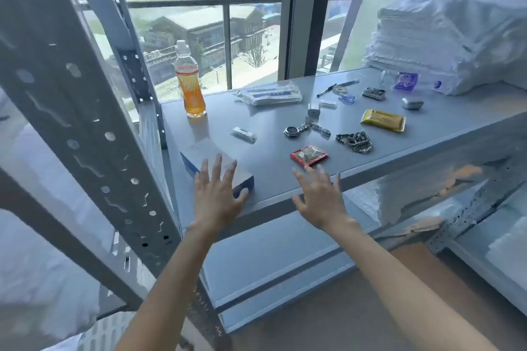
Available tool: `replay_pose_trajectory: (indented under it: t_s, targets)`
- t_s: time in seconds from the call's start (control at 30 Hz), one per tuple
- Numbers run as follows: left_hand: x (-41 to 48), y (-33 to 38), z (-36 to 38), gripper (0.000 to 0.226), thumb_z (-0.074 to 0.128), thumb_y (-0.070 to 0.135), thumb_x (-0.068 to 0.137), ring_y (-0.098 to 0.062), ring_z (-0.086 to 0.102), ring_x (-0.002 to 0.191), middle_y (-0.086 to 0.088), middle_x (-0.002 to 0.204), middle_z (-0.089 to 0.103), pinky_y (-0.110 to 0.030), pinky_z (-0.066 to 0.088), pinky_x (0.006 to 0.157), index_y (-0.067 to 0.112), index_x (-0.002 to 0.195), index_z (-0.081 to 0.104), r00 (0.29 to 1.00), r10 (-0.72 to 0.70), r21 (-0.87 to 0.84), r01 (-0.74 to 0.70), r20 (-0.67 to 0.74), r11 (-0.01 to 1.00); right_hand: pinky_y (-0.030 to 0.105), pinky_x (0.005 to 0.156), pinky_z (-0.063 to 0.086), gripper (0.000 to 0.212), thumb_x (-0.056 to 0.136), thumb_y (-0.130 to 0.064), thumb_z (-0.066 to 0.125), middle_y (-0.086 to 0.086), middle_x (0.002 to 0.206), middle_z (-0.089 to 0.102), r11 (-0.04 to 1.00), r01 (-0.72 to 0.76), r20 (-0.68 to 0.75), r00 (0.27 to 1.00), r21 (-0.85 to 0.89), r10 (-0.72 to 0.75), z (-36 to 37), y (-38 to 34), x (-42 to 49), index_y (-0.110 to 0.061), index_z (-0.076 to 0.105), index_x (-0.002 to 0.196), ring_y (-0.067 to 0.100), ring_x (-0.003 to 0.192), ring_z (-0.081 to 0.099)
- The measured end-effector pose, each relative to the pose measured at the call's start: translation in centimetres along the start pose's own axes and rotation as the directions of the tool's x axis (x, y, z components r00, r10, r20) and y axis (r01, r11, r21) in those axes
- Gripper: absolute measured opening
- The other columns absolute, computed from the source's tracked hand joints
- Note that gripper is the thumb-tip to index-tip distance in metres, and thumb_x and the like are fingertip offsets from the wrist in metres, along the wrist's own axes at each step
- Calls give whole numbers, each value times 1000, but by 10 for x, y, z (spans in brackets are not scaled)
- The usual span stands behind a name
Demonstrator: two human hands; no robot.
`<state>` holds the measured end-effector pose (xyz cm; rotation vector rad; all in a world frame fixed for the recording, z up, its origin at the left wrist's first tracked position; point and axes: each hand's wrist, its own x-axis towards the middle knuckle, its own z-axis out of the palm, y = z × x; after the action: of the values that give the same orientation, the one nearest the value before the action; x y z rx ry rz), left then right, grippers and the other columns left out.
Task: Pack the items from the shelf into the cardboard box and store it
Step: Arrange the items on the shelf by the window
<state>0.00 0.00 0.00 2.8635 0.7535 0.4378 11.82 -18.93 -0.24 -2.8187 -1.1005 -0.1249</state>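
Both hands reach in with fingers spread. The left hand [216,194] lies flat on a blue-sided box [199,154] at the near left corner of the shelf [271,177]. The right hand [319,196] hangs at the shelf's near edge, holding nothing. Just beyond it lies a red packet [309,155], then a chain [355,141], a watch [296,129] and a yellow packet [383,120]. A bottle [191,85] stands far left, with folded towels [445,37] far right.
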Motion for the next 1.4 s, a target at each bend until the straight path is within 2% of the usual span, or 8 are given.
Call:
replay_pose_trajectory:
  t_s: [0.1, 0.2, 0.33, 0.5, 0.73, 0.93, 1.13, 1.4]
  targets:
    - [27, -12, 9, 69, 41, 54, 88, -33, 2, 143, -6, 157, 9, -47, 5, 117, 28, 147, 15, 997, -37, 26, 35, 74, 999, 67, 107, 6, 57, 93, -46, 38, 4, 155, 17, 995, -101, -8, 995, -2, 101, 0, 10, 33, -31, 21, 145, 36, 143, 7]
    - [39, -9, 25, 71, 41, 57, 85, -37, 10, 139, -10, 152, 18, -49, 5, 116, 26, 145, 18, 994, 58, 86, -65, 88, 994, 69, 106, 5, 50, 93, -47, 37, 4, 153, 19, 985, -168, 12, 986, 46, 168, 5, 21, 55, -32, 29, 140, 38, 142, 7]
    - [64, 8, 38, 73, 42, 57, 83, -34, 4, 141, -8, 155, 13, -46, -3, 116, 27, 146, 17, 988, 112, 28, -115, 107, 993, 70, 106, 3, 51, 92, -52, 34, 5, 155, 17, 967, -248, 34, 969, 63, 246, 10, 40, 75, -35, 28, 140, 41, 142, 3]
    - [96, 44, 50, 73, 43, 55, 84, -34, 3, 142, -9, 155, 12, -46, -5, 117, 27, 146, 17, 973, 185, 10, -188, 135, 982, 72, 104, -2, 54, 92, -56, 30, 7, 158, 7, 947, -314, 100, 946, 62, 307, 11, 65, 97, -42, 22, 143, 44, 141, -7]
    - [137, 87, 71, 76, 45, 56, 83, -33, 0, 143, -9, 156, 10, -46, -6, 116, 27, 146, 16, 965, 218, -4, -220, 148, 975, 73, 105, 2, 55, 92, -58, 28, 5, 158, 7, 941, -334, 136, 936, 51, 325, 17, 101, 126, -43, 21, 144, 47, 141, -5]
    - [172, 117, 87, 77, 44, 57, 82, -33, 1, 143, -9, 156, 10, -46, -5, 117, 27, 146, 15, 970, 200, -6, -201, 141, 980, 66, 108, 0, 55, 93, -58, 28, 10, 157, 8, 940, -338, 165, 931, 53, 326, 19, 137, 159, -42, 20, 144, 50, 140, -1]
    - [212, 148, 102, 77, 45, 56, 82, -33, 1, 143, -8, 156, 10, -46, -6, 116, 30, 146, 13, 970, 189, -30, -186, 154, 982, 60, 112, -2, 53, 95, -56, 23, 10, 157, 9, 939, -337, 166, 932, 71, 322, 25, 177, 190, -42, 16, 145, 46, 141, -1]
    - [254, 186, 124, 76, 47, 57, 81, -33, 0, 143, -8, 155, 12, -46, -6, 116, 31, 145, 16, 971, 196, -36, -193, 136, 981, 57, 112, -6, 53, 96, -54, 21, 5, 158, 6, 940, -332, 155, 936, 80, 318, 28, 224, 218, -40, 14, 146, 40, 143, -6]
